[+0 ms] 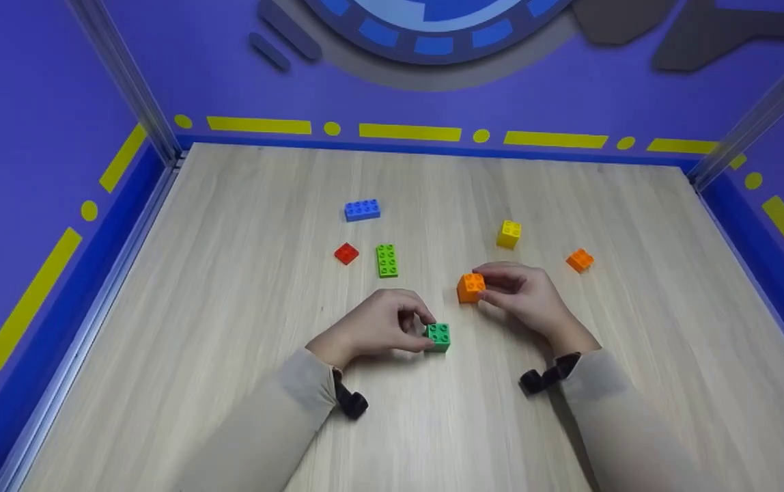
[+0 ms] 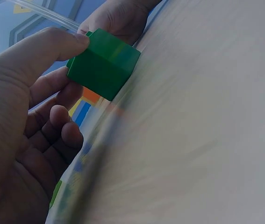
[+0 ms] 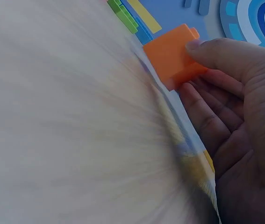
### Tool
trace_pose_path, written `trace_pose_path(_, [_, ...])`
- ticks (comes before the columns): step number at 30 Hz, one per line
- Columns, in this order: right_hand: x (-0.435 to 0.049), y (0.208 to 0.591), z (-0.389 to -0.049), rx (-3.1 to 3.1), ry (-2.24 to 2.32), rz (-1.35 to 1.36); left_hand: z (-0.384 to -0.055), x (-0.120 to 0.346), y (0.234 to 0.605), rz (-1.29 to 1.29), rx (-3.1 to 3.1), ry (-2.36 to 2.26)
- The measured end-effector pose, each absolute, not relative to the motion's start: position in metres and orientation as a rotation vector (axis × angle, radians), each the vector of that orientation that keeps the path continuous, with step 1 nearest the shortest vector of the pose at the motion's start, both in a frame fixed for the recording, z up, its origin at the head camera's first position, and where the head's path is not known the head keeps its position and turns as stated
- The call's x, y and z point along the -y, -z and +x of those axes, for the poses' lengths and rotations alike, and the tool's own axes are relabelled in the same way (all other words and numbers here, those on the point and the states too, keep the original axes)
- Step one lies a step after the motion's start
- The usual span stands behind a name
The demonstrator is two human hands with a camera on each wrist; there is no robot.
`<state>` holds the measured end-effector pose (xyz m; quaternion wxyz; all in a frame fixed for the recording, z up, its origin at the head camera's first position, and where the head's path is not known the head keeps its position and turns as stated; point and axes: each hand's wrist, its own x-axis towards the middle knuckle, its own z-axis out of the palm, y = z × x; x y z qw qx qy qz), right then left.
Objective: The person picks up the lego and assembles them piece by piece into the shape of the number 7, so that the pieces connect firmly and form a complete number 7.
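Between thumb and fingertips, my left hand (image 1: 382, 324) pinches a dark green toy brick (image 1: 438, 337) with a two-by-two stud top. In the left wrist view the green brick (image 2: 103, 64) shows its smooth sides. My right hand (image 1: 525, 297) pinches a tall orange brick (image 1: 470, 288) by its right side, a little farther back. The right wrist view shows my thumb against the orange brick (image 3: 173, 58) near its studs. The two held bricks are apart, studs upward in the head view.
Behind the left hand lie a lime green brick (image 1: 386, 261), a small red brick (image 1: 346, 253) and a blue brick (image 1: 362, 210). A yellow brick (image 1: 509, 234) and a small orange brick (image 1: 580, 260) lie beyond the right hand. Purple walls (image 1: 433, 102) enclose the wooden table (image 1: 242, 205).
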<state>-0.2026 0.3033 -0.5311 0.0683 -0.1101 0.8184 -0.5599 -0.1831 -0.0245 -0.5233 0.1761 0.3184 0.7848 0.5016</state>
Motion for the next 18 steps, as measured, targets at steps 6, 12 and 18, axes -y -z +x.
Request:
trace_pose_path(6, [-0.3040,0.5308,-0.2031,-2.529,1.685,-0.326,-0.1830,0.0244,0.5219,0.892,-2.218,-1.421])
trace_pose_path(12, [-0.3041,0.5289,-0.2019,-2.577,1.709,-0.332,-0.1818,0.0244,0.5199,0.867,-2.214,-1.422])
trace_pose_path(18, [-0.3035,0.5295,-0.2016,-2.619,1.755,-0.329,-0.1807,0.0239,0.5219,0.873,-2.228,-1.415])
